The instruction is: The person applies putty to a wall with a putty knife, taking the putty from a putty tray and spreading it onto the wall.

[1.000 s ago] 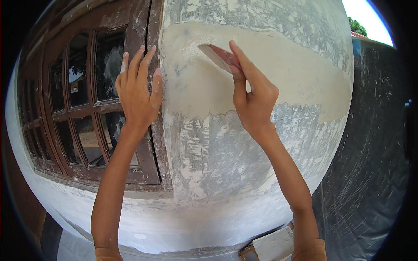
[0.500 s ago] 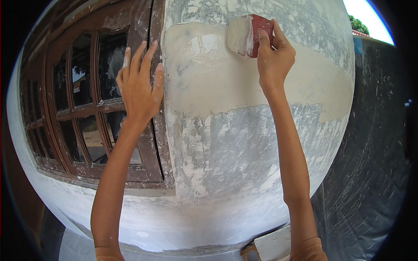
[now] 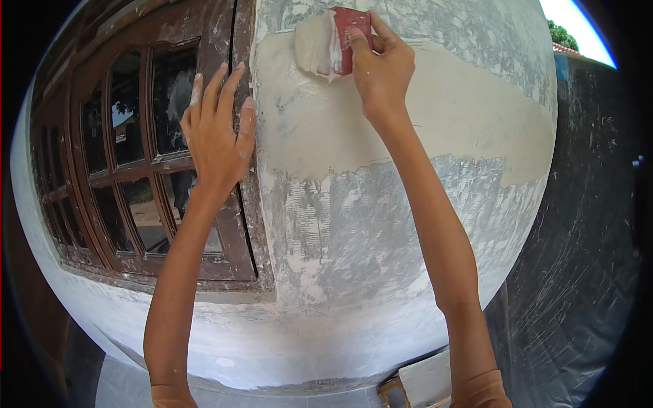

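On my feed, the right hand [image 3: 381, 71] has a red putty spreader [image 3: 344, 56] pinched tight, thumb on the near face, fingers curled behind. I see its blade pointing left of the grip, loaded with cream putty [image 3: 314, 44] that droops to a small tip at the lower edge. Spreader is over the upper edge of a smooth putty band [image 3: 469, 105]; I can't tell if it touches. Band runs below and right of the grip, rough grey-white wall [image 3: 374, 231] under that. Left of and lower than the grip, left hand [image 3: 219, 146] holds nothing, fingers spread over the brown wooden window frame [image 3: 262, 234]; contact unclear to me. Well right of the grip: black plastic sheeting [image 3: 578, 238].
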{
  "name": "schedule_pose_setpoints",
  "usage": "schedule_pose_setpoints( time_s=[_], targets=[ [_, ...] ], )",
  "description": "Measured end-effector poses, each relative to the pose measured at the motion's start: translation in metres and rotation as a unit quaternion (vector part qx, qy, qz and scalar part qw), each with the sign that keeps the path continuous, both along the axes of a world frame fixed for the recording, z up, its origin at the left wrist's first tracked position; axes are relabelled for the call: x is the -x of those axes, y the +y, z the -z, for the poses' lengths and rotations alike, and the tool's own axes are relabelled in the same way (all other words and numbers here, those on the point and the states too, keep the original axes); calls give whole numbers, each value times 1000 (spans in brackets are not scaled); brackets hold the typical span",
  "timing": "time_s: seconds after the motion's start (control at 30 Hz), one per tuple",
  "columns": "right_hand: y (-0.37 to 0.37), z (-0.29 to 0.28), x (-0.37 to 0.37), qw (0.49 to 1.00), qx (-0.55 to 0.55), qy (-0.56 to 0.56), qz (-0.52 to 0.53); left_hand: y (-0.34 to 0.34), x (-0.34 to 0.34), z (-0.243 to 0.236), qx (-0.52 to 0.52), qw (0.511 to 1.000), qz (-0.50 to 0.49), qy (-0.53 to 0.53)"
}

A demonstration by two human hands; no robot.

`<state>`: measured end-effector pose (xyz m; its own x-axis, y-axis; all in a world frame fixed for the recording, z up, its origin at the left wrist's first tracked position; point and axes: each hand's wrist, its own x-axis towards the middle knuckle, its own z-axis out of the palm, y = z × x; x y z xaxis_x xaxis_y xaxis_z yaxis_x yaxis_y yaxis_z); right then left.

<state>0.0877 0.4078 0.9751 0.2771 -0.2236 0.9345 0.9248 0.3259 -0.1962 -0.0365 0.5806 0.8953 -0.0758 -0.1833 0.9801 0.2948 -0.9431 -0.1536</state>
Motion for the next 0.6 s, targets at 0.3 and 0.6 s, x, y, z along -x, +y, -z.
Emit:
schedule_pose_setpoints(
  time_s=[0.3, 0.6],
  targets=[
    [-19, -5, -7, 998, -60, 20, 16, 10, 7, 7, 12, 1000, -9, 3],
    [-23, 0, -18, 997, -71, 29, 16, 6, 0, 7, 14, 1000, -21, 7]
  ],
)
